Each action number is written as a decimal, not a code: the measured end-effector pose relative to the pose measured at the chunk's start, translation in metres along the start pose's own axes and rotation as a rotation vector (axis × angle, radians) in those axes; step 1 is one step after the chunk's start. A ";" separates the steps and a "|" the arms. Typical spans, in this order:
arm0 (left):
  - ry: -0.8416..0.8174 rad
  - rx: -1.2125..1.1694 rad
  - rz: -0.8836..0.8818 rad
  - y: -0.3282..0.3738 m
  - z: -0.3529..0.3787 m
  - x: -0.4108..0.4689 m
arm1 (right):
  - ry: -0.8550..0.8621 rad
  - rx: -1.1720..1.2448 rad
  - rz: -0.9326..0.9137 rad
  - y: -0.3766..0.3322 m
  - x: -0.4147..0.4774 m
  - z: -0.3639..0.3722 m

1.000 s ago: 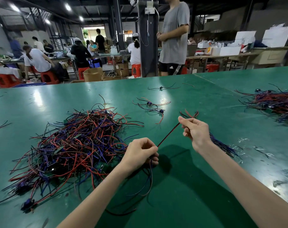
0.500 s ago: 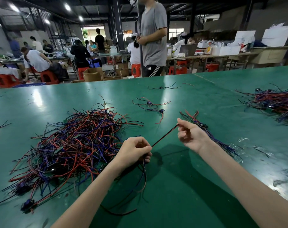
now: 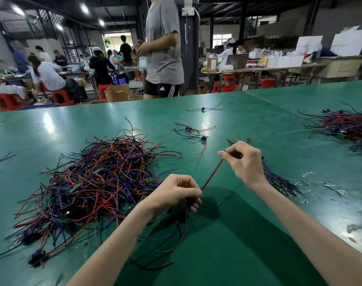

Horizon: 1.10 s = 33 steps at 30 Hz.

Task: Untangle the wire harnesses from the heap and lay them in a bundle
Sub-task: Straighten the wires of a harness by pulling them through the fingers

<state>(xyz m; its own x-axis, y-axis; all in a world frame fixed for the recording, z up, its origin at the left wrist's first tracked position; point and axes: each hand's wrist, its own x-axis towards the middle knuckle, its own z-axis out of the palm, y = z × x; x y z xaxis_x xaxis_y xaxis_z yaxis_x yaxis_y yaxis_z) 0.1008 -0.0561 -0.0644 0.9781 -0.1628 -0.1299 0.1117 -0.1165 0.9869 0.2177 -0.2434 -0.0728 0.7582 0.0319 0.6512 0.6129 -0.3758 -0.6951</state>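
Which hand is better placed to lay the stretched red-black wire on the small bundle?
Probably the right hand: it pinches the wire close by the bundle, while the left hand grips it lower down, beside the heap.

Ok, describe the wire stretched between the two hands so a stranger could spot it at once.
On the green table, look just right of the big tangled heap of wires. There the left hand and the right hand hold one red-and-black wire between them. It alone is pulled into a straight slanted line; the others lie loose on the table.
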 end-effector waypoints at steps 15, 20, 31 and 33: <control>-0.038 0.032 -0.011 -0.004 0.003 0.000 | -0.307 0.962 1.100 -0.003 0.012 -0.010; -0.060 0.015 -0.004 -0.003 0.005 0.000 | -0.282 0.993 1.150 -0.003 0.012 -0.009; -0.108 -0.021 0.015 0.001 0.008 -0.002 | -0.221 0.987 1.263 -0.001 0.009 -0.003; -0.077 -0.013 0.020 0.002 0.008 -0.002 | -0.181 0.907 1.159 -0.001 0.007 -0.001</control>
<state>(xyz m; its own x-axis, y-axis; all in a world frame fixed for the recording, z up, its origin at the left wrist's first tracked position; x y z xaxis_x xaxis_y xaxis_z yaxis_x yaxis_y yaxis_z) 0.0976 -0.0634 -0.0632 0.9638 -0.2398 -0.1167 0.0951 -0.0997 0.9905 0.2222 -0.2436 -0.0669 0.8850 0.2635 -0.3839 -0.4635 0.4187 -0.7809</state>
